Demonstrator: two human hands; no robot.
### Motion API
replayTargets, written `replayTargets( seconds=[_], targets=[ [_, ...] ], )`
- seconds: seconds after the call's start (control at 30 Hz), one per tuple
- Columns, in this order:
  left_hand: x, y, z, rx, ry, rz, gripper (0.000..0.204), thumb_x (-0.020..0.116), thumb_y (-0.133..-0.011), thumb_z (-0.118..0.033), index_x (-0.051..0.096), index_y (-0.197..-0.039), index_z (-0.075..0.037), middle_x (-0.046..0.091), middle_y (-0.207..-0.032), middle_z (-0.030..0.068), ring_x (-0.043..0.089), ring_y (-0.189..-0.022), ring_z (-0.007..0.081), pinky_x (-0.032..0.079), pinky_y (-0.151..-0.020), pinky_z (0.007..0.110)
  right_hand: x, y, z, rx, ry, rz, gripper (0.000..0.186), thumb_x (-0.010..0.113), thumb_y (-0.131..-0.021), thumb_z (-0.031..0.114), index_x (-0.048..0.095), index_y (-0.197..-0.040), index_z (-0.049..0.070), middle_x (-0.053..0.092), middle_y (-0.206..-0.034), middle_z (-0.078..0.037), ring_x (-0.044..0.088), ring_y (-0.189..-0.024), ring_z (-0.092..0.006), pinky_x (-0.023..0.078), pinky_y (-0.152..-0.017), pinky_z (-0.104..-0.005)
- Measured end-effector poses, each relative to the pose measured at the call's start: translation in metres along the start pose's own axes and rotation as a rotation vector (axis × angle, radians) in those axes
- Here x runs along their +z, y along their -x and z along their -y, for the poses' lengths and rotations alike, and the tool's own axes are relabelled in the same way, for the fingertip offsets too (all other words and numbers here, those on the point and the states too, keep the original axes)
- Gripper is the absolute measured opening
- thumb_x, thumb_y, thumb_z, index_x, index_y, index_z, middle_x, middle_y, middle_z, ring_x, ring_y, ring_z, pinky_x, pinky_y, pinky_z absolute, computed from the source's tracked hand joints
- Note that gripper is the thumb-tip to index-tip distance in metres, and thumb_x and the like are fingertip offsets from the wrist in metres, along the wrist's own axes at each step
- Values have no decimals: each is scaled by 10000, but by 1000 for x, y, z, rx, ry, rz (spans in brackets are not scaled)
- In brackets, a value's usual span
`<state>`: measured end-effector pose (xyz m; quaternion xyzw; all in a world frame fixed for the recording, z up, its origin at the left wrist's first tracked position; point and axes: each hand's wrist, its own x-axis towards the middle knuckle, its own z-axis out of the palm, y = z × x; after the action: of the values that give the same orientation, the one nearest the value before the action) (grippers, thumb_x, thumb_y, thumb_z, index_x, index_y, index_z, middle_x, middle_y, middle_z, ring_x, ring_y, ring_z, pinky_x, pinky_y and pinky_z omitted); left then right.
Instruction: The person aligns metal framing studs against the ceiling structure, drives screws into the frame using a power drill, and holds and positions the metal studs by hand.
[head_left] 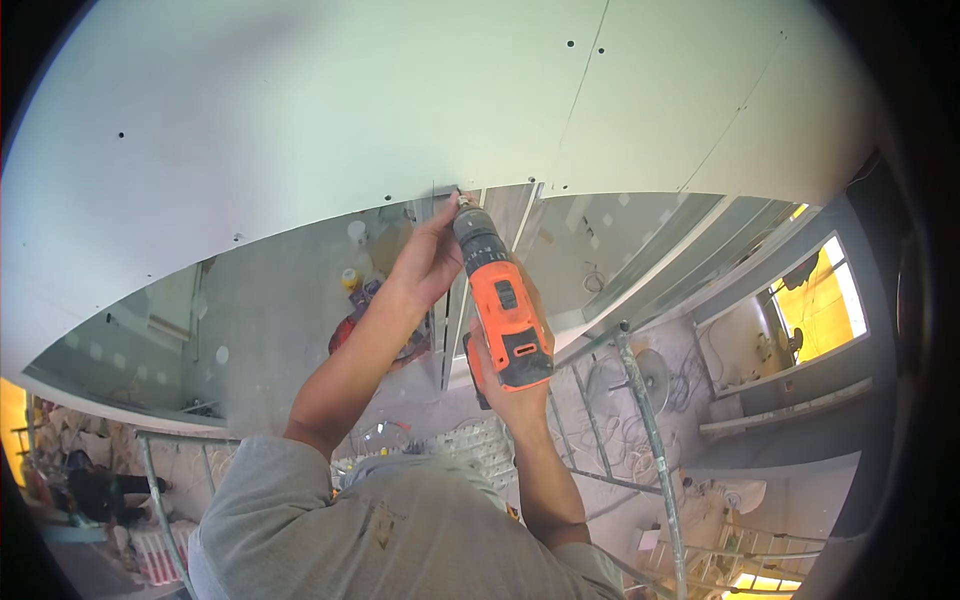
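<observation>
My right hand (508, 392) is wrapped round the grip of an orange and black cordless drill (505, 305), which points up at the edge of a white board panel (330, 110). The drill's chuck and bit end meet the board's curved lower edge. My left hand (432, 255) is raised beside the chuck, its fingertips pinched together at the bit. Whatever they hold there is too small to make out. Close by, a small dark notch (445, 190) shows in the panel edge. Several dark screw spots dot the panel.
Metal scaffold rails (652, 455) stand at my right, and another rail (150, 480) at my left. Far below are a round fan (648, 380) and scattered cables on the floor. A dark-clothed person (100, 487) is at the lower left. A window opening (820, 305) shows yellow at the right.
</observation>
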<state>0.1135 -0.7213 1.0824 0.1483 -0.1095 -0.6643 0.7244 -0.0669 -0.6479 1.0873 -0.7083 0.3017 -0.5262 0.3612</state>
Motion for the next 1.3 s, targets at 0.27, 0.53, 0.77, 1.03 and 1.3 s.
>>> replayTargets(
  seconds=[0.27, 0.53, 0.77, 1.03, 1.3],
  targets=[
    [-3, 6, -2, 51, -43, -58, 206, 581, -1046, -245, 590, -1127, -55, 632, -1028, 18, 629, -947, 131, 525, -906, 309, -2, 3, -4, 62, -26, 69, 371, 686, -921, 62, 580, -1266, -22, 667, -1040, -115, 640, -847, -222, 516, -798, -349],
    [-10, 5, -3, 57, -20, -6, 205, 571, -1051, -225, 584, -1130, -36, 631, -1027, 35, 619, -962, 141, 517, -917, 312, 3, -4, 11, 43, -73, 42, 366, 697, -926, 94, 582, -1253, -23, 670, -1073, -129, 643, -892, -241, 512, -824, -356],
    [-39, 6, 3, 41, -39, 42, 258, 608, -1027, -220, 568, -1179, -15, 615, -1047, 69, 608, -988, 169, 502, -958, 320, 8, 0, 1, 88, -22, 64, 335, 711, -924, 106, 596, -1211, -20, 680, -1042, -121, 645, -881, -234, 515, -824, -352],
    [-171, -101, -17, 728, -1098, -35, 558, 479, -1036, -297, 363, -1473, 30, 461, -1395, 171, 440, -1332, 262, 361, -1138, 408, 17, -1, 5, 110, -27, 8, 293, 735, -930, 147, 617, -1148, -10, 681, -996, -82, 640, -859, -172, 525, -790, -335],
    [-143, -125, -10, 374, -894, -225, 574, 285, -1088, -364, 500, -1406, 64, 502, -1459, 249, 474, -1342, 311, 328, -1151, 372, 14, 4, -4, 147, 57, -20, 201, 733, -933, 124, 649, -1073, 6, 675, -932, -44, 622, -755, -126, 512, -679, -299]
  ],
)
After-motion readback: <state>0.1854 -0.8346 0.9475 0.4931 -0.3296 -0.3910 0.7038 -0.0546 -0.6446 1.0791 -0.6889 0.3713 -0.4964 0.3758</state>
